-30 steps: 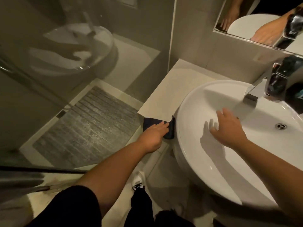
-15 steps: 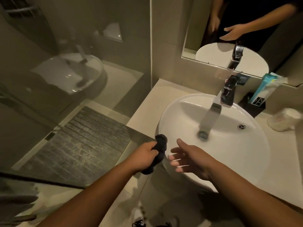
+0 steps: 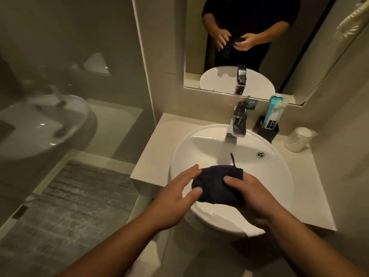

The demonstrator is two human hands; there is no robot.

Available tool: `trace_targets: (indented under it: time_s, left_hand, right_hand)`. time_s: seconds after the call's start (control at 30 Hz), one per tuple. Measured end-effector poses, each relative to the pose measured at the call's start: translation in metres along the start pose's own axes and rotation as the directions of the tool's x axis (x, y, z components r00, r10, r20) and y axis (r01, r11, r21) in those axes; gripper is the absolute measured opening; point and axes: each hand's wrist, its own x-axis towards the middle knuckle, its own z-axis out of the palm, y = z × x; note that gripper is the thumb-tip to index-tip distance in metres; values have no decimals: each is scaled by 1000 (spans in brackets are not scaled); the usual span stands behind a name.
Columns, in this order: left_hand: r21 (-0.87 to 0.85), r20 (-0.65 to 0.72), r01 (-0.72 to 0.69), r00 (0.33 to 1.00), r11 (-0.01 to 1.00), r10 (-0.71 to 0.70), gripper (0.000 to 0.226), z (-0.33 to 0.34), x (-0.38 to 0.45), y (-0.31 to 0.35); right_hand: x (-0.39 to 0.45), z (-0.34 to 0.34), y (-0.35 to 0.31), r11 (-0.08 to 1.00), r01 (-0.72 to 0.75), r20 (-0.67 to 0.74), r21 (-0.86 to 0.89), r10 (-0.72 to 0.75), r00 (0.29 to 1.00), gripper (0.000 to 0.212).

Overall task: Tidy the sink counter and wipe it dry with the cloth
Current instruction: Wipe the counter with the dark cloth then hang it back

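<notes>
The dark cloth (image 3: 217,184) sits bunched up just below the middle of the frame, held in the air over the near part of the white basin (image 3: 199,148). A thin loop sticks up from its top edge. The right hand (image 3: 253,198) has it: thumb pressed on top of the bundle, fingers curled underneath, a firm grip. The left hand (image 3: 177,196) is alongside on the cloth's left edge, fingers spread and loose, thumb tip and fingertips just touching the fabric, not closed around it.

The basin is bare inside, only the drain (image 3: 260,154) showing to the right of centre. The chrome tap (image 3: 237,122) stands at the basin's far rim, spout pointing toward the camera.

Out on the pale counter (image 3: 151,156), right of the tap against the wall, there is a small black holder (image 3: 268,131) with a light blue and white tube (image 3: 274,110) standing upright in it; something small and dark is in there too, too dim to make out. Further right, a white paper roll (image 3: 298,138) lies on its side on the counter, apart from the holder.

Upper centre, the mirror (image 3: 193,56) shows both hands on the cloth. The left half of the frame is a glass shower panel (image 3: 69,76) with a grey mat (image 3: 79,196) behind it.
</notes>
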Motion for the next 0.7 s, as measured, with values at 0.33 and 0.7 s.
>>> trace_targets:
  time_s: [0.33, 0.7]
  left_hand:
    - [258, 127, -143, 985, 955, 114, 17, -10, 45, 25]
    - [402, 176, -415, 910, 816, 377, 10, -3, 25, 38]
  right_hand:
    - [-39, -30, -17, 989, 121, 1, -80, -122, 993, 36]
    - [-70, -42, -3, 591, 67, -148, -804, -308, 940, 52]
